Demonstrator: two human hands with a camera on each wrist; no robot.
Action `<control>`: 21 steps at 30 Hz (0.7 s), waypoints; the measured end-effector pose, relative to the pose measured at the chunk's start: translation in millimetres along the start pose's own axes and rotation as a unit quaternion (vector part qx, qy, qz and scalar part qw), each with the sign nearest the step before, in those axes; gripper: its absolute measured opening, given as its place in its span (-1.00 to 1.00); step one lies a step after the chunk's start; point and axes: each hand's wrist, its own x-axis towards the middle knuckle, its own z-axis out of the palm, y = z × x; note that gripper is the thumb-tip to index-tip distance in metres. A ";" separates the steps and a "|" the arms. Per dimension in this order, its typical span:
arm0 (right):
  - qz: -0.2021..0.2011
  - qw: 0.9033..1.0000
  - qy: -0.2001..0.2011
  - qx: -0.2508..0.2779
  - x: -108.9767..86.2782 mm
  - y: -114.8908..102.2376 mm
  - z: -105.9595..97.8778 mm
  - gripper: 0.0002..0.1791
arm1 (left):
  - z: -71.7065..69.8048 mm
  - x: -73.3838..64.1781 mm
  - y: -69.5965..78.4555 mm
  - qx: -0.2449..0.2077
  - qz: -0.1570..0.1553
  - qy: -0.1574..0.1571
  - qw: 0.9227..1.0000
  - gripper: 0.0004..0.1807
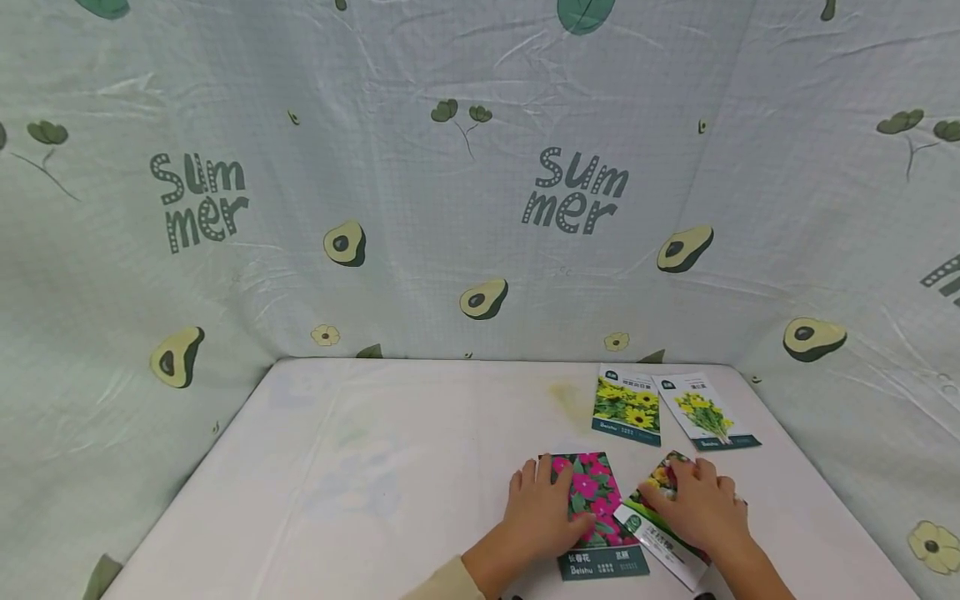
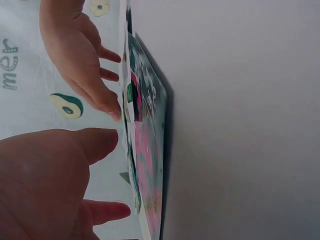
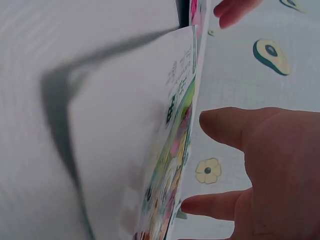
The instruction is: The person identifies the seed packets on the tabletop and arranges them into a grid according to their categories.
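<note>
In the head view, my left hand [image 1: 536, 512] lies spread over a seed packet with pink flowers [image 1: 602, 497] and a dark green bottom band. My right hand [image 1: 701, 510] is over a second packet, showing mixed-colour flowers and a white band [image 1: 660, 546]; this packet sits at a slant and its left corner overlaps the pink one. Seen from the right wrist, thumb and fingers [image 3: 215, 205] are extended at the face of the slanted flower packet [image 3: 127, 130]. The left wrist view has the left thumb [image 2: 100, 142] stretched out beside the pink packet [image 2: 147, 150].
Farther back on the white table [image 1: 360, 467] lie a packet with yellow daisy-like flowers [image 1: 628, 406] and a white packet with a yellow-flowered bunch [image 1: 705, 411]. Behind the table's far edge hangs a pale curtain [image 1: 420, 183] printed with avocados.
</note>
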 end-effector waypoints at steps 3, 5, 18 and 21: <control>0.004 1.000 -0.007 -0.004 0.1 0.6 0.2 0.19 | -0.4 1.6 5.1 0.019 0.000 -0.002 1.000 -0.18; 0.006 1.000 -0.009 -0.007 0.5 0.5 0.3 0.20 | 0.4 3.3 8.2 0.029 0.000 -0.002 1.000 -0.18; 0.001 0.999 -0.034 -0.022 7.3 2.6 3.9 0.12 | 10.7 20.9 28.1 0.041 -0.022 -0.023 0.999 -0.31; 0.000 0.999 -0.036 -0.024 8.5 1.9 3.3 0.09 | 11.1 22.3 30.3 0.052 -0.027 -0.023 0.998 -0.32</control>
